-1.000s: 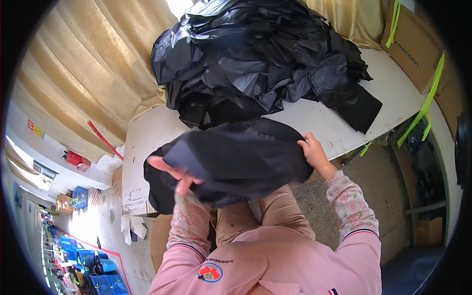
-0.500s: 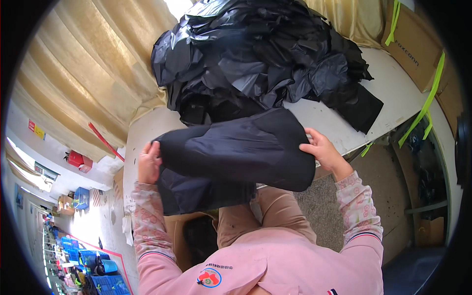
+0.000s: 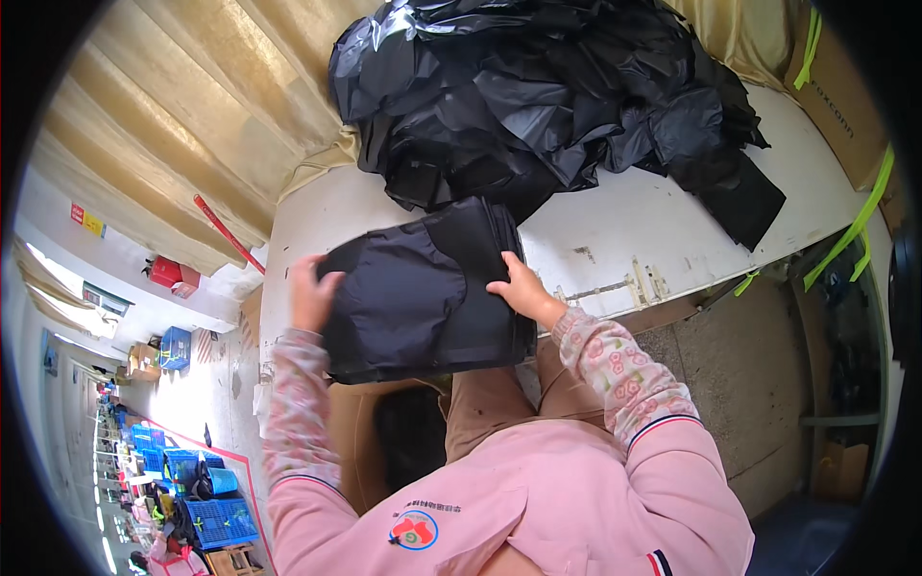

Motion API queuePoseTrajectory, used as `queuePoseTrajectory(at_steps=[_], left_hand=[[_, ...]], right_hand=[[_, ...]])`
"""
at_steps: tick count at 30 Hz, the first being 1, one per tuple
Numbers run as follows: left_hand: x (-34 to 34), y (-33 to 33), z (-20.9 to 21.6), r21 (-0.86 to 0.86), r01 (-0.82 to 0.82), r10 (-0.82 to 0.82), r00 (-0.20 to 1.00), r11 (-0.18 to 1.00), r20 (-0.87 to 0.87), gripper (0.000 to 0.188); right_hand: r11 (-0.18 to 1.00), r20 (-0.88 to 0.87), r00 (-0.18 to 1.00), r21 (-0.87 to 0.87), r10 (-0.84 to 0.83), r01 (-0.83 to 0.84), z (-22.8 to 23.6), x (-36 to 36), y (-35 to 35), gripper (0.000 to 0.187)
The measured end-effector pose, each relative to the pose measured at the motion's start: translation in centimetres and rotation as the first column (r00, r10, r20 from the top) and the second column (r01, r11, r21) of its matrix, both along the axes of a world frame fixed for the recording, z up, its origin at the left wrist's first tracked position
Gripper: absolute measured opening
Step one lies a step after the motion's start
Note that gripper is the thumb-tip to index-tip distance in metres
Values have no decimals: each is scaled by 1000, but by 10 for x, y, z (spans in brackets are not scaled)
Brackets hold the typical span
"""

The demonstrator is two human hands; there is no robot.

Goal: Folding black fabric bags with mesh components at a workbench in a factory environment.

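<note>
A neat stack of flat black fabric pieces (image 3: 403, 288) lies at the table's front edge, in front of my body. Its top piece has a smooth, slightly wrinkled panel in the middle and duller sides. My left hand (image 3: 312, 296), a little blurred, is at the stack's left edge with thumb and fingers apart. At the right side, my right hand (image 3: 526, 290) rests on the border of the stack, thumb and forefinger spread. Its other fingers are partly hidden. Beyond both hands rises a large loose heap of black sheets (image 3: 547, 106).
The white table (image 3: 615, 240) has worn marks near its front edge. Cream curtains (image 3: 192, 125) hang at the left and back. A cardboard box (image 3: 836, 106) with green straps stands at the far right. Blue crates (image 3: 221, 521) sit on the floor at lower left.
The black fabric piece that both hands held up and spread now lies flat on the stack. My right hand has moved left to the stack's edge, and my hands are closer together.
</note>
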State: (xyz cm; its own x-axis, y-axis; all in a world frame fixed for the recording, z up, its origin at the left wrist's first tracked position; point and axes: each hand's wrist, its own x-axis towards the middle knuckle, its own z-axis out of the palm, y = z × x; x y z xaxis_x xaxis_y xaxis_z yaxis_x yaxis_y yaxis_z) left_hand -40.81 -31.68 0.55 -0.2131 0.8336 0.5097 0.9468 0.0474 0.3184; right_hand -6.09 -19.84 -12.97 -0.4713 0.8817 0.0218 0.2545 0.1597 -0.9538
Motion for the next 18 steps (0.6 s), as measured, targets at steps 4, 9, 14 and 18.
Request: queuePoseTrajectory(at_steps=[4, 9, 14, 18], left_hand=[[151, 7, -40, -173, 505, -476, 860, 846, 185, 60], [200, -3, -123, -418, 494, -504, 858, 762, 96, 85], [200, -5, -117, -475, 444, -535, 842, 760, -69, 79], [209, -1, -124, -454, 488, -570, 820, 746, -54, 78]], right_hand=[[995, -42, 996, 61, -72, 75, -18, -2, -9, 64], [996, -21, 999, -85, -43, 41, -35, -4, -3, 56], [961, -59, 998, -277, -25, 8, -2, -12, 29, 51], [964, -34, 985, 202, -171, 174, 7, -32, 94, 39]])
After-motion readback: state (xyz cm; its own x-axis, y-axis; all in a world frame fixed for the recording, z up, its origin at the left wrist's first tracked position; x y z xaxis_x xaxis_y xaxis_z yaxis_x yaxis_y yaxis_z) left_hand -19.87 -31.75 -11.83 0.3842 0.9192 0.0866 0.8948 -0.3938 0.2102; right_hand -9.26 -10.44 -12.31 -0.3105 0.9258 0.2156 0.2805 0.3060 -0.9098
